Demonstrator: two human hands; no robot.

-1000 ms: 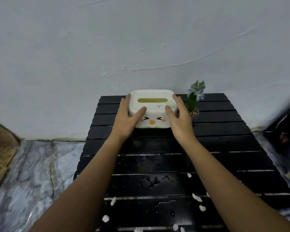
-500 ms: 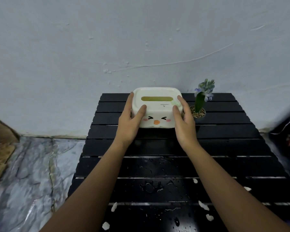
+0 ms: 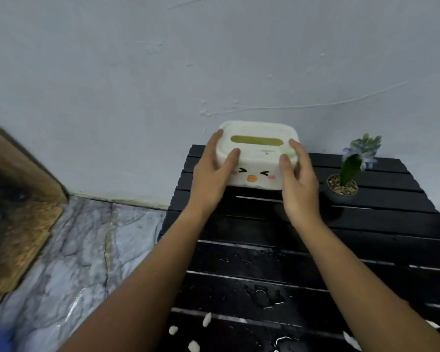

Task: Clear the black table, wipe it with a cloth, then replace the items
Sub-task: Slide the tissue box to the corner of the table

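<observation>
Home interior, corner of lived-in room. Low black slatted table (image 3: 366,224) pushed against plain pale painted wall (image 3: 163,59), wall scuffed, thin crack line across it. Marble-pattern floor (image 3: 74,250) at table's left edge. Woven brown mat (image 3: 18,224) on floor at far left. Small potted plant (image 3: 346,179) with blue flowers near table's far right corner, decorative. Cream tissue box (image 3: 254,161) with cartoon face at far edge, household item. Water drops and white scraps (image 3: 206,320) on near slats.

Two bare forearms, no sleeves, left hand (image 3: 208,179), right hand (image 3: 299,185)
</observation>
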